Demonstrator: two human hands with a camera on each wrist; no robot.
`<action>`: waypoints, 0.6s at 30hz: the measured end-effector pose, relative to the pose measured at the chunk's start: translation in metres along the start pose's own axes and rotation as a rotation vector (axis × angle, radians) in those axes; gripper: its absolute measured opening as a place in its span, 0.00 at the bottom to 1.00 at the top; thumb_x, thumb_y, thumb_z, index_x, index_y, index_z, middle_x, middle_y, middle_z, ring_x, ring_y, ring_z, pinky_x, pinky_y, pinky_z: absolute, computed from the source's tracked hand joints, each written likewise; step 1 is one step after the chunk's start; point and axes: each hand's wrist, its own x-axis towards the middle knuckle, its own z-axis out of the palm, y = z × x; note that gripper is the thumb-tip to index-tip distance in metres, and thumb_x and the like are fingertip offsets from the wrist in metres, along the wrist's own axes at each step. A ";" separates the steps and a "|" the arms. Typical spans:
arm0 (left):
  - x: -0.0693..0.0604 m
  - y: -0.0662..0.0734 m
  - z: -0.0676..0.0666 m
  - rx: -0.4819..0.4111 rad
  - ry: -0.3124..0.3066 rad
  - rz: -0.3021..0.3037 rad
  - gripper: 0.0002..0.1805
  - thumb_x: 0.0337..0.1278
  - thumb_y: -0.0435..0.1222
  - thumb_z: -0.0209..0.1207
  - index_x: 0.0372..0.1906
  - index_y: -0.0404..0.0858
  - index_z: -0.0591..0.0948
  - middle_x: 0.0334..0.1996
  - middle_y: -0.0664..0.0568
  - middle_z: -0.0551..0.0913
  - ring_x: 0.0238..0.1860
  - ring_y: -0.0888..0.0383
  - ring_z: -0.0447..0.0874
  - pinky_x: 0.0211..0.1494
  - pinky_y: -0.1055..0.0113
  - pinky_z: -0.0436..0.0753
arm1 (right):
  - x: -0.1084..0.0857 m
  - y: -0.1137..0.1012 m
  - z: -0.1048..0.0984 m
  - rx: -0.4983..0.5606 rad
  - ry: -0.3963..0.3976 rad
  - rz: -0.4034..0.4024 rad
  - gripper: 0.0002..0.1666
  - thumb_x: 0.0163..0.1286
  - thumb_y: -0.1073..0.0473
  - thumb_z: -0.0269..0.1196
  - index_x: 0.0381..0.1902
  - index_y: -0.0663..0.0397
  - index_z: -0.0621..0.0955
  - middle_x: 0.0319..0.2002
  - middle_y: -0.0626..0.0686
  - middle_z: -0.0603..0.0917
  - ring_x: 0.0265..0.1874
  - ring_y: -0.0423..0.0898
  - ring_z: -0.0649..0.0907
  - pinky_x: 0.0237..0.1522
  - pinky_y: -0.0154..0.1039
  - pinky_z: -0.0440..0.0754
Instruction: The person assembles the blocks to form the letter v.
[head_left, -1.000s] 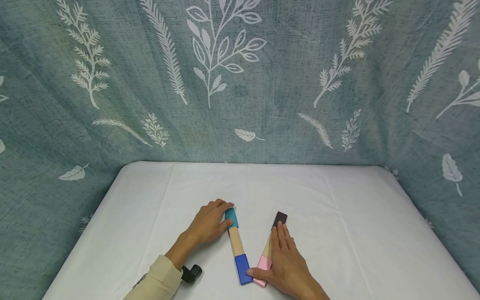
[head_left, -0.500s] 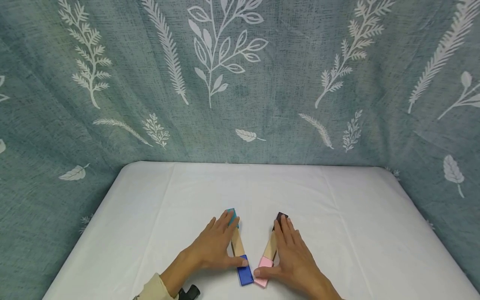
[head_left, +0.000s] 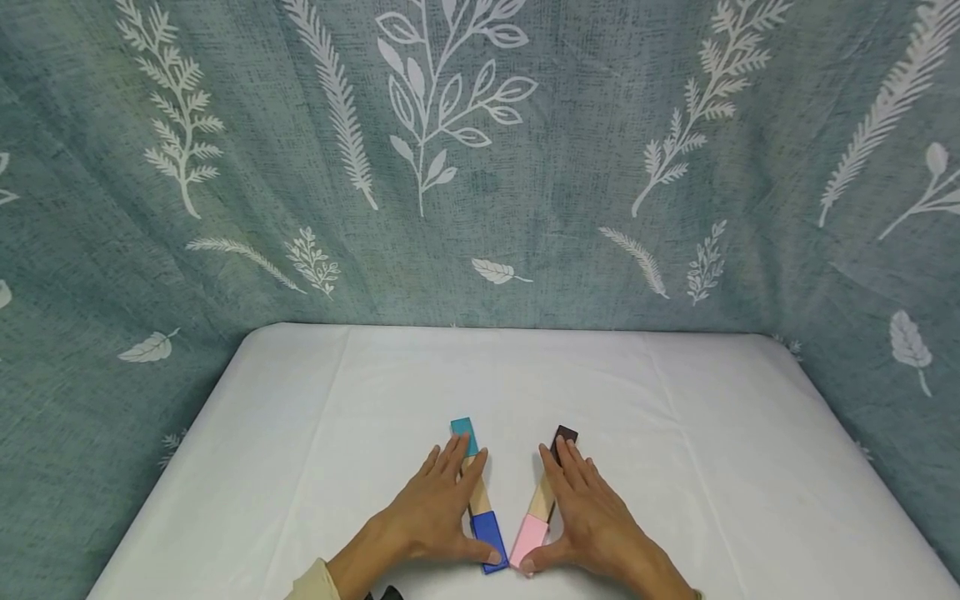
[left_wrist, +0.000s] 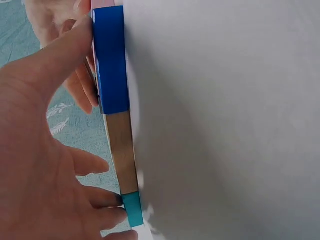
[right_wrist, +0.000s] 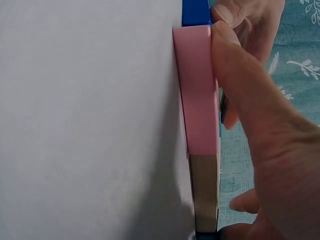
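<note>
Two rows of flat rectangular blocks form a V that narrows toward me. The left row has a teal block (head_left: pixel 462 426), a plain wooden block (head_left: pixel 480 498) and a blue block (head_left: pixel 487 533). In the right row are a dark brown block (head_left: pixel 567 432), another plain wooden block (head_left: pixel 541 502) and a pink block (head_left: pixel 530 533). My left hand (head_left: pixel 435 518) rests along its row, thumb on the blue block and fingertips by the teal one. With fingers extended, my right hand (head_left: pixel 602 523) touches the pink block by thumb and the dark one by fingertips.
A white cloth (head_left: pixel 375 375) covers the table under the blocks. Behind and beside it hangs a blue-green curtain (head_left: pixel 570 250) with white leaf prints. Part of a black wrist device (head_left: pixel 392 593) shows near the left sleeve (head_left: pixel 313 582).
My left hand has come down from the teal block's far end toward me, its thumb now at the blue block. My right hand has shifted slightly; the near ends of the rows look closely aligned.
</note>
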 end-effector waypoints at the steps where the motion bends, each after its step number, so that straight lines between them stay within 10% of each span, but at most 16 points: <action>1: 0.000 0.000 0.000 0.003 0.002 -0.001 0.68 0.42 0.75 0.62 0.80 0.37 0.55 0.79 0.33 0.47 0.80 0.41 0.41 0.78 0.46 0.49 | 0.000 0.000 0.000 0.003 0.000 0.002 0.88 0.32 0.13 0.69 0.80 0.61 0.55 0.78 0.70 0.49 0.78 0.64 0.50 0.74 0.61 0.52; 18: -0.001 0.000 0.003 0.025 0.013 -0.015 0.67 0.42 0.76 0.61 0.80 0.37 0.57 0.80 0.35 0.48 0.80 0.43 0.42 0.78 0.48 0.50 | 0.000 -0.001 0.001 0.015 -0.012 0.017 0.87 0.32 0.15 0.71 0.79 0.64 0.56 0.78 0.69 0.49 0.78 0.62 0.52 0.75 0.58 0.53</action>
